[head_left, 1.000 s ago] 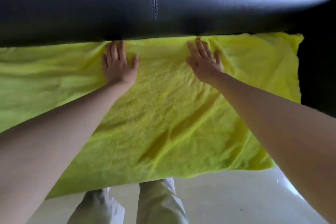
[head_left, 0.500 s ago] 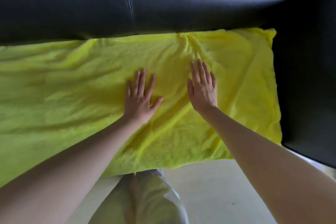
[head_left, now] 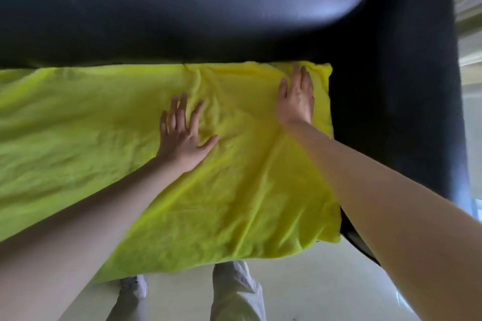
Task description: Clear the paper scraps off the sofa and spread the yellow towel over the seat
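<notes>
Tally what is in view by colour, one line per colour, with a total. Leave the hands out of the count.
Yellow: 1, the yellow towel lying over the seat
Black: 1, the black sofa
White: 2, the trouser legs of the person standing at the sofa
Total: 4
No paper scraps are visible.
</notes>
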Demonstrator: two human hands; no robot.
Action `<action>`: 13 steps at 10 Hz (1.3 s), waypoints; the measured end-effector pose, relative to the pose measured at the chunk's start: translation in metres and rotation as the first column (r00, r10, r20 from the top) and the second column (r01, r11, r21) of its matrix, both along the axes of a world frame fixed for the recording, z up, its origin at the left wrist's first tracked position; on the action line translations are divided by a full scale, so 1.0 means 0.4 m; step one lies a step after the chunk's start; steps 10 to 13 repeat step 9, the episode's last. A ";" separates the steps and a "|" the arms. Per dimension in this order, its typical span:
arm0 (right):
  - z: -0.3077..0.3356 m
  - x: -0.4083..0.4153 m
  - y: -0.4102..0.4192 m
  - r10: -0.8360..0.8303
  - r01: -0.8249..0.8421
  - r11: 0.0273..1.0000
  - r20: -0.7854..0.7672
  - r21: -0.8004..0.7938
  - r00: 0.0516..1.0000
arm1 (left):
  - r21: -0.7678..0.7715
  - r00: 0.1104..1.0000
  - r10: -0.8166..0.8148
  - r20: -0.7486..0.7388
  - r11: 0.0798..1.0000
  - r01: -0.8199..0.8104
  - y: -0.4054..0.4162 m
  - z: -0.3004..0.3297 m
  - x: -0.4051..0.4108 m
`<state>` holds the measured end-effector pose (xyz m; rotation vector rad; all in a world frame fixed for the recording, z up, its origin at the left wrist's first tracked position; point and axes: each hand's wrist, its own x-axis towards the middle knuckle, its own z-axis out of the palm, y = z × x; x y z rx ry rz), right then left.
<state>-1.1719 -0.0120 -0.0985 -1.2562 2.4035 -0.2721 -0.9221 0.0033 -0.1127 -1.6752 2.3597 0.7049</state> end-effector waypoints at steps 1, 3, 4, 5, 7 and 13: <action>-0.029 -0.133 -0.013 0.041 -0.047 0.984 0.041 0.171 0.998 | 0.110 0.995 0.089 0.053 0.989 -0.094 0.013 -0.025 -0.154; -0.058 -0.233 -0.005 0.027 -0.071 0.943 0.138 0.325 0.990 | 0.106 0.977 0.146 0.152 0.981 -0.163 0.014 -0.053 -0.214; -0.045 -0.188 0.003 0.017 -0.021 0.975 0.020 0.220 1.000 | 0.127 0.984 0.102 0.143 0.984 -0.121 0.014 -0.049 -0.190; -0.017 -0.098 0.049 -0.008 0.008 1.000 -0.128 0.001 0.992 | 0.049 0.996 0.080 0.049 0.995 -0.083 0.028 -0.032 -0.163; 0.000 0.158 0.292 0.510 -0.513 0.858 -0.090 -0.021 0.856 | -0.193 1.000 0.000 0.013 0.981 0.002 0.198 -0.007 -0.079; 0.035 0.310 0.416 0.556 -0.555 0.827 0.011 0.089 0.831 | -0.104 0.994 0.023 0.104 0.995 -0.012 0.347 0.057 0.075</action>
